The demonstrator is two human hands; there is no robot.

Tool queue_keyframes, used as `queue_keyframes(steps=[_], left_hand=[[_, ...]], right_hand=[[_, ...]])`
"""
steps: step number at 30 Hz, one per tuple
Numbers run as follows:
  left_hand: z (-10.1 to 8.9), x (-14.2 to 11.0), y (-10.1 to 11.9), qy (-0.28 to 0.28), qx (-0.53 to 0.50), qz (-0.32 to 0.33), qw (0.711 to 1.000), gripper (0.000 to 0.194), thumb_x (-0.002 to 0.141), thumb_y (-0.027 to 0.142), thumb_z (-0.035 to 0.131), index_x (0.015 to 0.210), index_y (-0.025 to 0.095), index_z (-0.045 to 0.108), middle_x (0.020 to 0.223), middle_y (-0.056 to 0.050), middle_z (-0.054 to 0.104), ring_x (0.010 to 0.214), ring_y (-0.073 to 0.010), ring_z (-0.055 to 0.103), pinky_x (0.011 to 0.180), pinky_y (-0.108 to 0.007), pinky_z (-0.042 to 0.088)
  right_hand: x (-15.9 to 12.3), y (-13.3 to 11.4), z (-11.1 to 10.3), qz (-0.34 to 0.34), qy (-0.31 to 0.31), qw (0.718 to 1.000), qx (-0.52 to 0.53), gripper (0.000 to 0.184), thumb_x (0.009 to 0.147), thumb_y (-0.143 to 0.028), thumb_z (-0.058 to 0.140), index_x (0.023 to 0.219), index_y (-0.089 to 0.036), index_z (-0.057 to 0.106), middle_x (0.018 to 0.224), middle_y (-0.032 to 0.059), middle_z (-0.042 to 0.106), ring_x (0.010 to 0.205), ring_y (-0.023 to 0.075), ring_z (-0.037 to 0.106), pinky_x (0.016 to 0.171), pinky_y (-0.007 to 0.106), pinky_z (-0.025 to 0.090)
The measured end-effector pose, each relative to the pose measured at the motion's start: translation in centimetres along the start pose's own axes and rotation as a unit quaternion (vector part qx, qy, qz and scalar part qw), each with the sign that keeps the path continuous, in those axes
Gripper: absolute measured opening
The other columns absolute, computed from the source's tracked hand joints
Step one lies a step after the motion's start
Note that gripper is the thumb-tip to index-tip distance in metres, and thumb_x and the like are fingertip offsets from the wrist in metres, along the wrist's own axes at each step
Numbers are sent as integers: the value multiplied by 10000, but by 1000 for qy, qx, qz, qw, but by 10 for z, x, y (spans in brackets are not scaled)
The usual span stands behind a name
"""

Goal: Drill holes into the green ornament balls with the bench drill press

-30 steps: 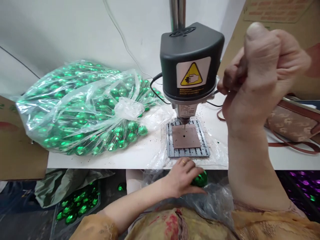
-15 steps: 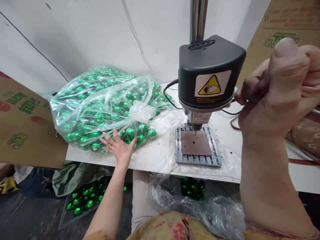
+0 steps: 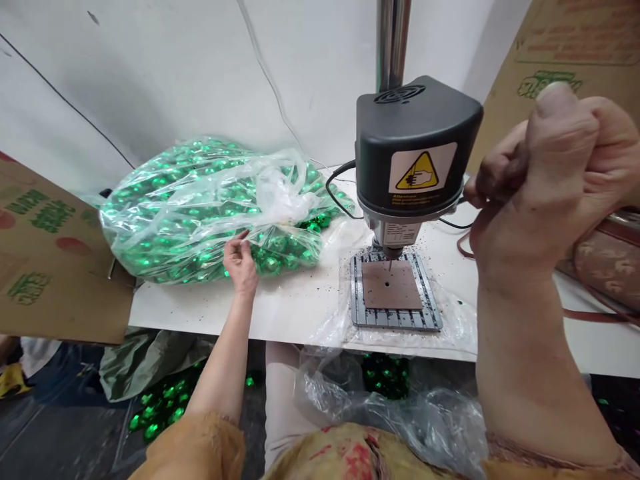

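Observation:
A large clear plastic bag, full of shiny green faceted balls, lies on the white table to the left. My left hand is closed at its front side, fingers pinching the film. To the right stands a small black drill press with a yellow warning label. Its thin bit points down at a brown square plate with a dark hole, lying on the slotted metal base. My right hand makes a fist beside the drill head; whatever it grips is hidden.
Cardboard boxes stand at left and behind my right hand. Dark shavings and thin plastic film surround the base. More green balls and crumpled plastic are below the table edge. A brown patterned bag sits at right.
My left hand has gone from spread fingers to a closed pinch and moved slightly up on the bag. The bag's knotted film and front bulge have shifted. My right fist stays by the drill.

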State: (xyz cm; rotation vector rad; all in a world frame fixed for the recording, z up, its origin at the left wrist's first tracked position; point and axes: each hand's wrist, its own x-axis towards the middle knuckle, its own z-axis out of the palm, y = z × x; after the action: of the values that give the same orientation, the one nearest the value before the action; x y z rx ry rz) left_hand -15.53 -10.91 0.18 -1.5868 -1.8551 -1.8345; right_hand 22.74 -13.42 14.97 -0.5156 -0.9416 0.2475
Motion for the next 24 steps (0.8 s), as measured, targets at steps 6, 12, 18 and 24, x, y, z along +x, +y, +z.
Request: queue_keyframes(steps=[6,12,18,24], left_hand=[[-51,-50,-15,-58,135,8,989,314,977,505,560,891,205,593,1104,-134,746,1075,-282,709,1037,-457,531],[-37,-83,11,-87,186,192,960,292,936,423,697,1137,213,671,1357,-180,679,1519,-379,450,1245,-594,369],[54,-41,69,-379,72,284,878,379,1067,212,411,1367,248,640,1447,-137,645,1439,-285,573,1192,-458,464],[117,-17,79,-525,250,78,810,401,899,277,748,1293,223,691,1238,-147,699,1169,-374,695,1006,-453,529]], right_hand=[[0,2,1,-14,2,1000,12,431,913,-337,608,593,-240,336,467,-66,364,368,59,331,370,274,200],[0,2,1,-12,1,1000,14,416,915,-326,613,601,-239,355,475,-57,377,378,62,342,372,284,202],[-1,1,-1,-9,4,1000,0,445,925,-342,595,591,-233,324,476,-61,376,387,53,358,375,255,233],[-1,0,-5,4,-18,1000,12,435,928,-373,610,604,-231,358,479,-69,384,387,66,367,368,268,246]])
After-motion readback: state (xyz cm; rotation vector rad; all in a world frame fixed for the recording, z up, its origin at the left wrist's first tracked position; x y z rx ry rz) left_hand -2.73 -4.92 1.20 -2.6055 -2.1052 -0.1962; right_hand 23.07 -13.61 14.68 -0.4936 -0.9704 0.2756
